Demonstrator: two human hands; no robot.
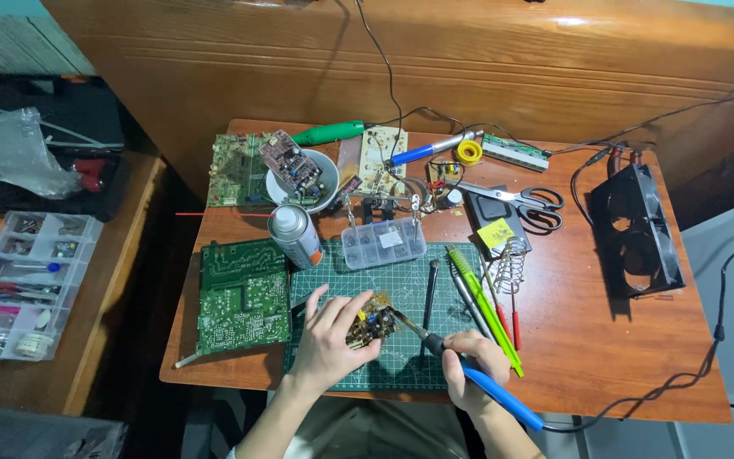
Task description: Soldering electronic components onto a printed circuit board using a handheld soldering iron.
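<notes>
My left hand (327, 336) holds a small yellow-brown circuit board (370, 320) tilted up on the green cutting mat (384, 276). My right hand (469, 364) grips a blue-handled soldering iron (477, 378), and the iron's metal tip touches the right edge of that small board. Both hands are near the table's front edge. A large green circuit board (242, 296) lies just left of my left hand.
On the wooden table (622, 357) are a spray can (294, 235), a clear parts box (382, 242), a white bowl (330, 183) holding a board, scissors (527, 204), a coiled iron stand (511, 263), tweezers and screwdrivers (484, 306), a black twin fan (635, 229). A clear organiser (23, 280) sits left.
</notes>
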